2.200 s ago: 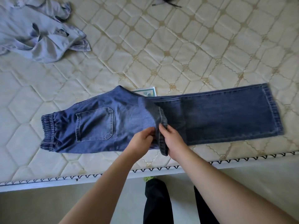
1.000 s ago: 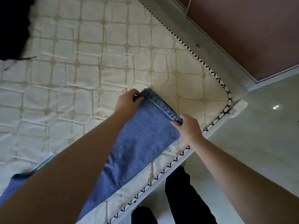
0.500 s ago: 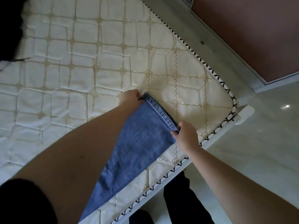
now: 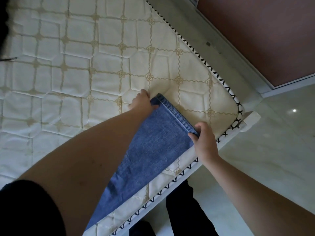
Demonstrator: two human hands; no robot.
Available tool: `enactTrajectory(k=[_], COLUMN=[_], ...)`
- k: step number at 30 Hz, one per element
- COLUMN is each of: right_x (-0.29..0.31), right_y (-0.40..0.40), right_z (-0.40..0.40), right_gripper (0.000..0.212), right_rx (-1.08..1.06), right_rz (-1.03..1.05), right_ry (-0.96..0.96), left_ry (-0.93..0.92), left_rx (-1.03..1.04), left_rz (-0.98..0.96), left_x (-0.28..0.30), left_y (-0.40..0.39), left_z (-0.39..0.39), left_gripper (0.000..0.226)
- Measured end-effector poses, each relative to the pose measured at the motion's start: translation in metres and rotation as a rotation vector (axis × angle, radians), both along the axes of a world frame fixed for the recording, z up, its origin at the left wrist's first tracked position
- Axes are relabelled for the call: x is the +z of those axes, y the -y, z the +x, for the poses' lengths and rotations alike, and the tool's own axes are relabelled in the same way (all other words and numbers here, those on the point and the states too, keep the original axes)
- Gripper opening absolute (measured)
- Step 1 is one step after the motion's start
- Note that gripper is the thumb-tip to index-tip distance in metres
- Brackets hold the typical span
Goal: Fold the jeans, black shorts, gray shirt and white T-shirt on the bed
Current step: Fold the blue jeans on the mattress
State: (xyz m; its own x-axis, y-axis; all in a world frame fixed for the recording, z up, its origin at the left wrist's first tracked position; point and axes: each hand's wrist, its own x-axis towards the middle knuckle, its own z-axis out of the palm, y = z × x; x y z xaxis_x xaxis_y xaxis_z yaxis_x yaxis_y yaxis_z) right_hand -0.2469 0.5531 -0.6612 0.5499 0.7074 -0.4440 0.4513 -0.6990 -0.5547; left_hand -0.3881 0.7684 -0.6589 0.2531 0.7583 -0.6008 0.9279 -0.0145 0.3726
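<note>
From the head camera I look down on a bed (image 4: 105,53) whose mattress is cream, quilted in squares and octagons with tan wavy stitching and small leaf motifs at the crossings. Its border carries a black zigzag trim (image 4: 221,80) that runs down the far side, rounds the corner at right and comes back along the near edge. A pale bed frame (image 4: 252,120) juts out just past that corner. Beyond it the floor (image 4: 272,150) is glossy pale tile with a bright light spot reflected in it, and at upper right stands a reddish-brown panel (image 4: 264,31) edged by a light grey frame.

The jeans (image 4: 153,150) lie along the near edge of the mattress, one blue denim leg stretched toward the corner, hem outermost. My left hand (image 4: 142,103) grips the far corner of the hem, fingers curled over it and pressing into the mattress. My right hand (image 4: 204,140) pinches the near corner of the hem, thumb on top, right at the mattress edge.

My left forearm fills the lower left and hides the rest of the jeans; a black sleeve (image 4: 29,210) covers the upper arm. A dark shape (image 4: 2,23) sits at the left margin; I cannot tell what it is. Black trouser legs (image 4: 184,206) show below the bed edge.
</note>
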Motion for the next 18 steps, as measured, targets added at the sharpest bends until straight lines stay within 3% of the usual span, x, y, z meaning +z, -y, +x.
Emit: enactTrajectory(k=[2, 4, 7, 10, 14, 18], right_x=[0.000, 0.002, 0.006, 0.013, 0.019, 0.011], right_y=[0.003, 0.003, -0.002, -0.009, -0.011, -0.001], right_z=[0.001, 0.001, 0.005, 0.005, -0.031, -0.095], right_gripper=[0.021, 0.020, 0.020, 0.038, 0.046, 0.049], right_rx=[0.009, 0.029, 0.000, -0.008, 0.216, 0.504], right_rz=[0.021, 0.063, 0.071, 0.029, 0.129, 0.096], right_ry=[0.016, 0.070, 0.111, 0.211, 0.305, 0.194], left_ry=[-0.083, -0.036, 0.036, -0.014, 0.231, 0.213], left_rx=[-0.117, -0.148, -0.046, 0.019, 0.121, 0.175], left_rz=[-0.051, -0.024, 0.039, 0.216, 0.330, 0.430], left_x=[0.002, 0.007, 0.010, 0.013, 0.020, 0.021], left_y=[-0.007, -0.014, -0.015, -0.010, 0.015, 0.069], left_z=[-0.001, 0.000, -0.001, -0.009, -0.053, -0.139], left_gripper=[0.041, 0.034, 0.033, 0.039, 0.026, 0.026])
